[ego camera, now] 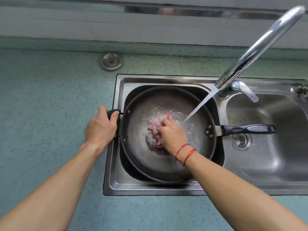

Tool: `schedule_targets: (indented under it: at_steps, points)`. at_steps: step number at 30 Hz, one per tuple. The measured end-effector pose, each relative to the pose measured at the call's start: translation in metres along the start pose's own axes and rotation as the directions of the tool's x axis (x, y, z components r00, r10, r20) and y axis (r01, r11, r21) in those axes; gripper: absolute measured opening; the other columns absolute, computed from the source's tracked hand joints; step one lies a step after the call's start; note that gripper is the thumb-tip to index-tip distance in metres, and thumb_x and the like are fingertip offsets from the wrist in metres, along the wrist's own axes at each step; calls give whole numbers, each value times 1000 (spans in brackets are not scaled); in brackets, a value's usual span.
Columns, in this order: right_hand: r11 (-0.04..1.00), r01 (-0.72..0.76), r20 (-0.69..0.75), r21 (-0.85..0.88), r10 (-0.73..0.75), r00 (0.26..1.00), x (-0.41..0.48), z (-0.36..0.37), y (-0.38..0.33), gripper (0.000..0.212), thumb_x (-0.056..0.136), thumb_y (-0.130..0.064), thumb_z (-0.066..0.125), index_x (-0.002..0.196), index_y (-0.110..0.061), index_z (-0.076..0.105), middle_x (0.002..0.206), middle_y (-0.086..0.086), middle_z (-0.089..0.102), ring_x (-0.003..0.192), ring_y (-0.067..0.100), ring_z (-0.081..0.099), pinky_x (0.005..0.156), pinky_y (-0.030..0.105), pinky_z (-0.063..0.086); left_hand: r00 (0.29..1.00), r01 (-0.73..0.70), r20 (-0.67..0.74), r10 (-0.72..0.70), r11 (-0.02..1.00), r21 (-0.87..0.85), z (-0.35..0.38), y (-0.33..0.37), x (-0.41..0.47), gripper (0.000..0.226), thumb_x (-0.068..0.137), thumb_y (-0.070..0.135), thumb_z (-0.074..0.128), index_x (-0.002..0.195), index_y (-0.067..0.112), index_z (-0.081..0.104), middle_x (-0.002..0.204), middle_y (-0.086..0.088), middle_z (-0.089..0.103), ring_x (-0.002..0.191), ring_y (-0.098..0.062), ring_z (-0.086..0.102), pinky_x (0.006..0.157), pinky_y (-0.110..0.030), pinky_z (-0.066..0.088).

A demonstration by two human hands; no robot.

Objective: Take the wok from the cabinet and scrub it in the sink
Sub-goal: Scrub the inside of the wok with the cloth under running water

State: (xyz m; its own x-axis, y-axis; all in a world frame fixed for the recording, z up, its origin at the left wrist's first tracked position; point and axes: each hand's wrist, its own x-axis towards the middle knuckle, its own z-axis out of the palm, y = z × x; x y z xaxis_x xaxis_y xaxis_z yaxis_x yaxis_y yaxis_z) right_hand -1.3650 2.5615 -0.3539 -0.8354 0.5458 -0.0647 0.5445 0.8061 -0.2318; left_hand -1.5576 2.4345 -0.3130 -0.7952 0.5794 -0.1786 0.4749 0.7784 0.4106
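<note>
A dark round wok (138, 157) lies in the left basin of a steel double sink (116, 184). Its long black handle (248, 129) points right over the other basin. My left hand (100, 125) grips the wok's small black side handle at the left rim. My right hand (171, 135) is inside the wok, pressing a pink and white cloth (157, 122) against the wet bottom. Water runs from the chrome faucet (253, 52) into the wok, just right of my right hand.
The right basin (275, 157) holds a round drain strainer (240, 140). A blue-green speckled countertop (50, 100) surrounds the sink. A round metal cap (111, 61) sits on the counter behind the sink. A second tap (300, 90) shows at the far right.
</note>
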Motion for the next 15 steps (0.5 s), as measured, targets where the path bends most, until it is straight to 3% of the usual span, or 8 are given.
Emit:
schedule_targets:
  at_steps: [4, 7, 12, 15]
  points:
    - [995, -103, 125, 5, 101, 987, 0, -8, 13, 26, 90, -22, 60, 113, -16, 70, 119, 7, 55, 115, 27, 48, 78, 35, 50, 1000, 3, 1, -3, 1000, 18, 0, 2, 1, 35, 102, 48, 39, 96, 14, 39, 81, -10, 59, 74, -35, 54, 63, -40, 40]
    - [981, -186, 199, -54, 193, 961, -7, -12, 27, 53, 83, -31, 70, 131, -12, 57, 127, 9, 51, 119, 30, 47, 78, 41, 53, 1000, -3, 3, 3, 1000, 20, 0, 3, 1, 34, 102, 48, 39, 96, 14, 39, 79, -10, 58, 72, -34, 54, 61, -40, 41]
    - [983, -160, 232, -94, 178, 956, -36, -7, 38, 43, 88, -17, 62, 129, -8, 55, 127, 17, 51, 113, 34, 52, 75, 41, 55, 1000, -9, 2, 9, 1000, 13, 0, 3, 0, 32, 102, 46, 39, 93, 15, 38, 73, -5, 55, 67, -29, 52, 56, -36, 36]
    - [997, -65, 270, -33, 71, 960, -55, 4, 16, 39, 87, -20, 66, 125, -12, 62, 118, 9, 54, 111, 27, 53, 76, 37, 58, 1000, -11, -4, 11, 1000, 6, -1, 4, 0, 31, 102, 45, 39, 93, 15, 38, 69, -1, 51, 59, -19, 46, 51, -33, 29]
